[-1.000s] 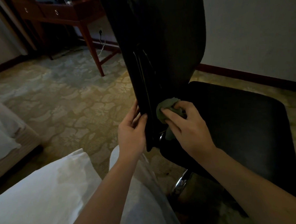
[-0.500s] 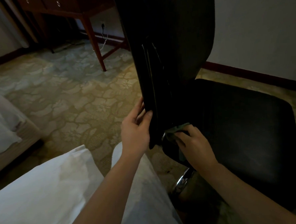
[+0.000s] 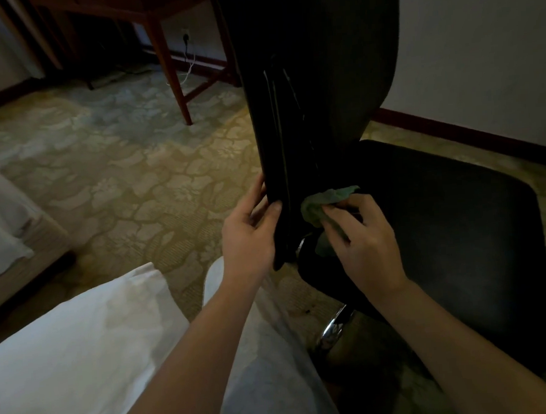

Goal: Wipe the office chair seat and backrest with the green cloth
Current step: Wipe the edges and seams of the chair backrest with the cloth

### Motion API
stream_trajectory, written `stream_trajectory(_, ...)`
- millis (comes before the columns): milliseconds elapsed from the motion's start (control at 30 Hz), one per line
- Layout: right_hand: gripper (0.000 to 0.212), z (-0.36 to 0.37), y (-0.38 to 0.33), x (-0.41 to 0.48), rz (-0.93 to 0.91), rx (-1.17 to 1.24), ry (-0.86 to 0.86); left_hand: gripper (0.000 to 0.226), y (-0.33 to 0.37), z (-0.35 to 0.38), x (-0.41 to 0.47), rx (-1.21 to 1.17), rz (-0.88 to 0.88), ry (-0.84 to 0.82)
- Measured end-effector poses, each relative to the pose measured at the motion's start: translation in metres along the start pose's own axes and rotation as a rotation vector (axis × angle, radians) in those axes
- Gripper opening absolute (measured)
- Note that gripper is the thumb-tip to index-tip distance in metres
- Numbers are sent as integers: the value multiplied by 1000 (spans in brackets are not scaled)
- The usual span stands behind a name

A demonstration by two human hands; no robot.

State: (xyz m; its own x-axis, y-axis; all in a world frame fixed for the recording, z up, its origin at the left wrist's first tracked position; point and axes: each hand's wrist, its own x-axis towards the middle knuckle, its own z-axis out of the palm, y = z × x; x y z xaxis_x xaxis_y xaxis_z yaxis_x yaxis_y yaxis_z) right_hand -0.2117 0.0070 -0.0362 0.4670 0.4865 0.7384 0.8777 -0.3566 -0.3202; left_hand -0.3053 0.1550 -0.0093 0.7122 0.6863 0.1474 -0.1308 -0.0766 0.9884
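Seen from the head camera, the left hand (image 3: 248,236) grips the near edge of the upright black backrest (image 3: 322,77) low down, with its thumb on the facing side and its fingers curled round behind. The right hand (image 3: 365,246) holds the bunched green cloth (image 3: 322,204) in curled fingers and presses it against the foot of the backrest, just above the rear edge of the black seat (image 3: 439,214). A chrome column (image 3: 335,328) shows beneath the seat, patterned carpet (image 3: 121,183) spreads to the left, and a bed (image 3: 14,252) sits at the left edge.
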Motion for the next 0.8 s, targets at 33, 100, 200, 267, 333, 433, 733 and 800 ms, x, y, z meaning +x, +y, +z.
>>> stream_trajectory(33,20,3,0,-2,20,21,6,53,0,0,0,-2,-3,3)
stream_trajectory(100,20,8,0,-6,65,60,20,53,0,1,-1,8,4,14)
stream_trajectory(200,18,17,0,-14,135,97,34,53,0,3,0,25,15,20)
stream_trajectory(267,17,24,-2,-20,197,129,36,53,0,3,0,28,16,23)
stream_trajectory(333,15,29,-4,-25,251,163,39,52,-1,4,-1,27,21,31)
stream_trajectory(433,11,39,-6,-31,322,154,-23,52,-1,5,-2,27,34,39)
stream_trajectory(733,19,19,-13,-34,258,209,-15,46,-8,-6,-4,1,45,-16)
stream_trajectory(800,18,17,-11,-24,209,186,14,45,-13,-8,-6,-8,-13,-26)
